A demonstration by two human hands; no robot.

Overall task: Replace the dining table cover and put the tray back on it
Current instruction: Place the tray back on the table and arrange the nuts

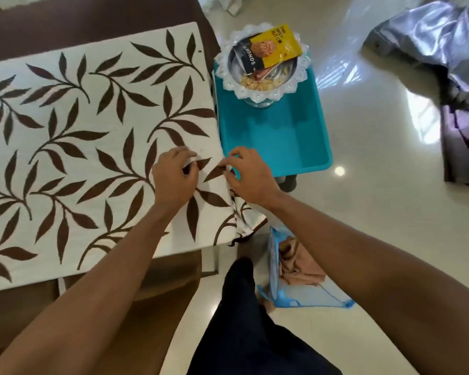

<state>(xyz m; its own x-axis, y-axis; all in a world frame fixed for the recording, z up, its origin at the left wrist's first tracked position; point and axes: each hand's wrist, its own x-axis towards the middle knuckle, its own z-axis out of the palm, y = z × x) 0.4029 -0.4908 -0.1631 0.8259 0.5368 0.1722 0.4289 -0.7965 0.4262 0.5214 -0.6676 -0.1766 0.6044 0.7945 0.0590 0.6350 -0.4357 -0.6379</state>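
Note:
A white table cover [73, 147] printed with brown leaves lies flat over the table, its right corner hanging down. My left hand [175, 177] pinches the cloth near its right edge. My right hand [248, 175] grips the same edge a little further right, where the cloth folds over the table side. The round silver tray [290, 85] with a lace-like rim stands on a teal stool [276, 136] just right of the table. It holds a yellow and black snack packet [268, 48] and some nuts.
A brown cover [65, 20] shows under the white one at the far side. A crumpled grey-lilac cloth [444, 55] lies on the floor at the right. A blue-edged bag with a tan cloth [298, 261] lies by my leg [244, 320].

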